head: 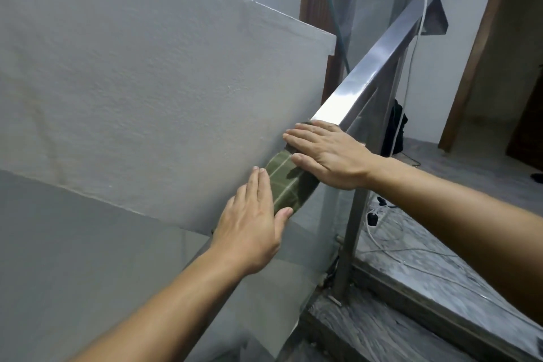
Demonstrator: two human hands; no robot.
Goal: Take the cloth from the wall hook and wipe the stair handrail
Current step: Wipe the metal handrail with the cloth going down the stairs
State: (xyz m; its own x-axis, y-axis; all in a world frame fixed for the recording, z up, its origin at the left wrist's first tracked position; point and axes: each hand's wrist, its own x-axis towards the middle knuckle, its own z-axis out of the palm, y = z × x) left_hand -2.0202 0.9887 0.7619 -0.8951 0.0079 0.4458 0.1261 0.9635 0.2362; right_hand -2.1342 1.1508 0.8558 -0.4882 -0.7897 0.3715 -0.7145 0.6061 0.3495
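A green cloth with pale stripes lies folded over the sloping steel handrail. My left hand rests flat on the cloth's lower end, its thumb against the cloth's edge. My right hand presses palm down on the cloth's upper end, fingers stretched across the rail towards the wall. The rail's shiny top runs up and to the right, beyond my right hand. No wall hook is in view.
A grey plastered wall stands close on the left of the rail. A steel post and glass panel hold the rail up. Grey stone steps, white cables and a black bag lie to the right.
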